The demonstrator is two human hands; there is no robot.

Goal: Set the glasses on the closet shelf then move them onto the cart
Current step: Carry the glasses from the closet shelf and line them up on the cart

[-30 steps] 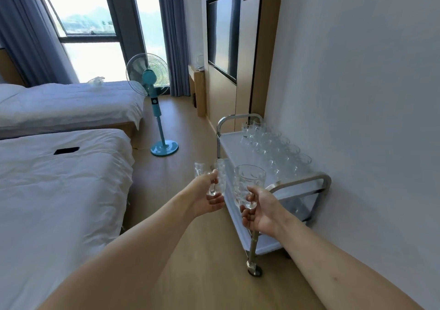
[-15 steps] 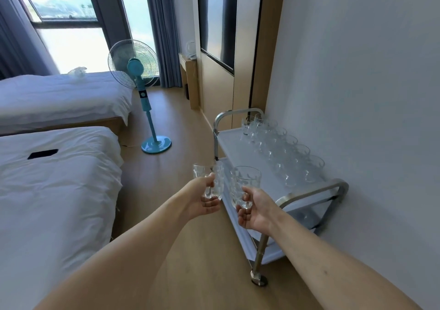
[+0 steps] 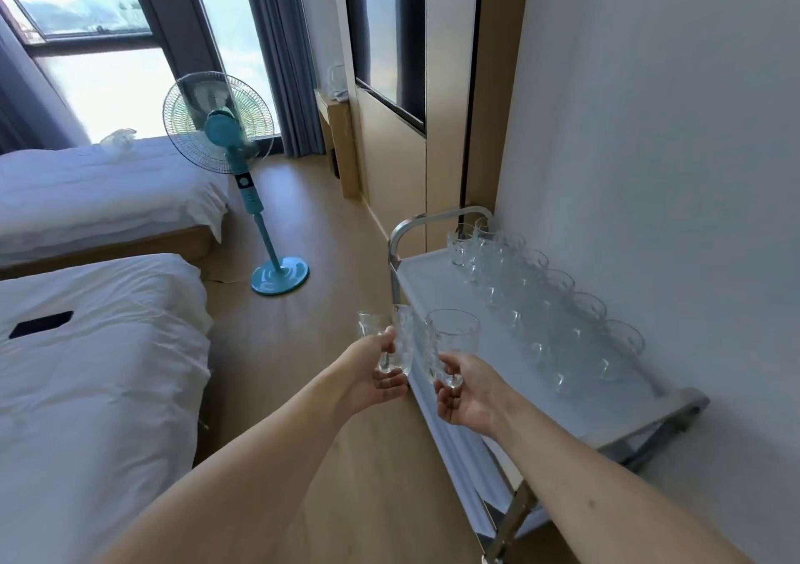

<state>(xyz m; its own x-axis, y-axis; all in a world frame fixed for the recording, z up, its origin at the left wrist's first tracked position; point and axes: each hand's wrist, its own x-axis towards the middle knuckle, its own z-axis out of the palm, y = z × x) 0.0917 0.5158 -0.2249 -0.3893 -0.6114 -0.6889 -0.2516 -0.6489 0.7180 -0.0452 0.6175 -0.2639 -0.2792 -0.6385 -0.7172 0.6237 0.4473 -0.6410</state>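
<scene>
Holding clear glasses out over the near edge of a steel cart [image 3: 675, 407] parked against a white wall. Left hand [image 3: 372, 373] gripping what looks like two glasses [image 3: 389, 338] pressed together, thumb on top and fingers [image 3: 389, 386] curled underneath; exact count hard to make out through the clear glass. Right hand [image 3: 465, 394] cradling a single patterned glass [image 3: 450, 343] from below, fingers bent round its base, rim upright and just above the cart's white top shelf. Held glasses nearly touching one another, between the two hands, at the cart's left side. Standing already on the shelf, two rows of matching glasses [image 3: 541, 299] along the wall side, well apart from the hands. Lying to the left, two white beds [image 3: 86, 390], a dark phone [image 3: 41, 324] resting on the nearer one. Standing on the wooden floor beyond, a teal pedestal fan [image 3: 225, 130] in front of the window [image 3: 99, 44].
</scene>
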